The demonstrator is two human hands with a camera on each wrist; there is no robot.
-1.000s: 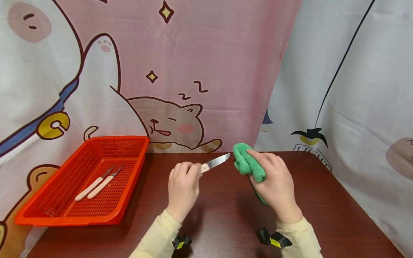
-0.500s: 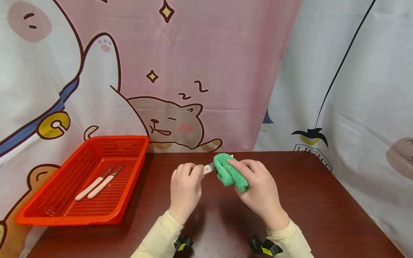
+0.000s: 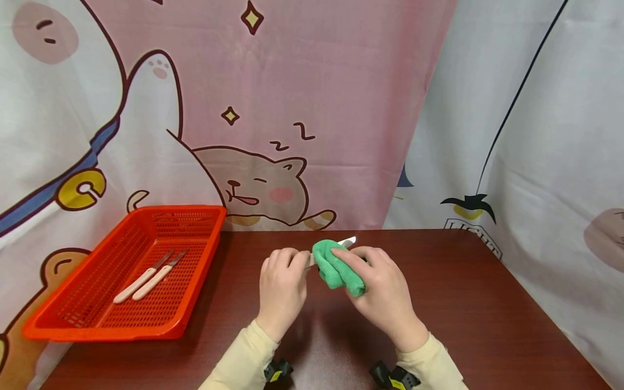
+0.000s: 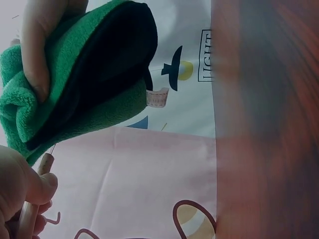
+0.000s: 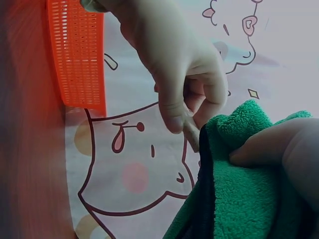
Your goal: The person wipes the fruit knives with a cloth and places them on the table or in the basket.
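Observation:
My left hand [image 3: 283, 284] grips a small knife [image 4: 31, 211] by its pale handle, above the table. In my right hand [image 3: 385, 287] is a folded green cloth [image 3: 336, 265], pinched around the middle of the blade. Only the shiny blade tip pokes out past the cloth's far side in the head view. In the left wrist view, the green cloth [image 4: 107, 102] shows a dark underside and a small white tag, and it covers nearly the whole blade. The right wrist view has the left hand's thumb and fingers on the handle, close to the cloth [image 5: 244, 199].
An orange-red plastic basket [image 3: 195, 309] stands on the left of the dark brown table [image 3: 468, 303]. Inside it lie two knives [image 3: 151, 281] with pale handles, side by side. A printed curtain [image 3: 341, 108] hangs along the table's back and right side.
My right hand has moved left with the cloth, from beside the blade tip onto the blade and down close to the handle. The left hand has barely shifted.

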